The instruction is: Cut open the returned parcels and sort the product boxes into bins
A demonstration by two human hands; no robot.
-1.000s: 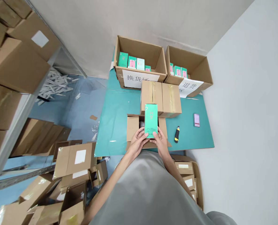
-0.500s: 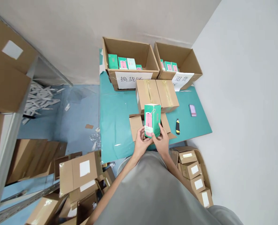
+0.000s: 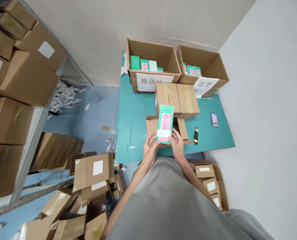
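Between my two hands is a green product box [image 3: 165, 123] with a pink cup-like item printed on its front. My left hand [image 3: 150, 146] grips its lower left edge, thumb on the front. The lower right corner is pinched by my right hand [image 3: 177, 143]. Behind and below the product box lies an open cardboard box [image 3: 152, 125] with its flaps spread, partly hidden by it. Two taped cardboard boxes [image 3: 166, 96] sit side by side just beyond. A black and yellow utility knife [image 3: 196, 136] rests to the right on the green table [image 3: 130, 115].
Two large open cartons with paper signs, a left carton [image 3: 151, 50] and a right carton [image 3: 201, 55], hold several green boxes. A small blurred item [image 3: 214, 120] lies at the right. Cardboard boxes pile up on the floor [image 3: 88, 171] and fill a shelf [image 3: 7, 123] at left.
The product box has been turned and tilted in my hands, so its printed front now faces me instead of two sides showing. The whole view has shifted, moving the table slightly right.
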